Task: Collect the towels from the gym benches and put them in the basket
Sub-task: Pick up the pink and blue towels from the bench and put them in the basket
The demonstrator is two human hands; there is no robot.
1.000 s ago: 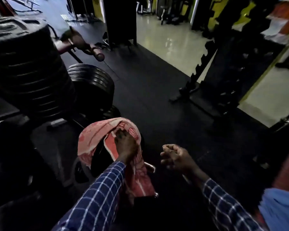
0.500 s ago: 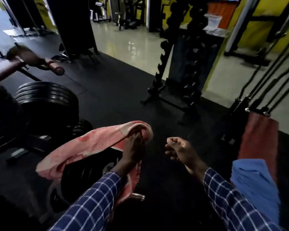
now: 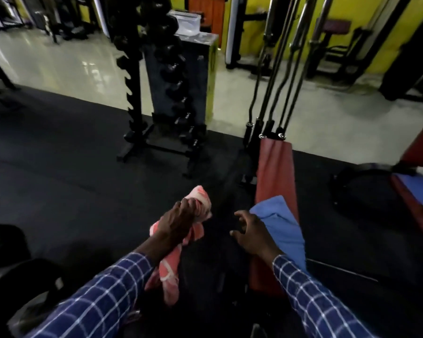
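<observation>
My left hand (image 3: pixel 178 219) grips a pink and white towel (image 3: pixel 170 269), which hangs bunched below my fist over the black floor. My right hand (image 3: pixel 250 231) reaches with spread, relaxed fingers at the near edge of a blue towel (image 3: pixel 283 223). That towel lies draped over a red padded bench (image 3: pixel 275 167) running away from me at centre right. A second blue towel (image 3: pixel 418 189) lies on another red bench (image 3: pixel 410 208) at the far right. No basket is in view.
A black dumbbell rack (image 3: pixel 161 101) stands ahead at centre on the dark rubber mat. Several steel barbells (image 3: pixel 286 69) lean upright behind the red bench. Black weight plates (image 3: pixel 15 269) sit at the lower left. Pale tiled floor lies beyond.
The view swung right, away from the weight plates. My left hand lifted the pink towel off the plates and bunched it. My right hand uncurled and reached to the blue towel.
</observation>
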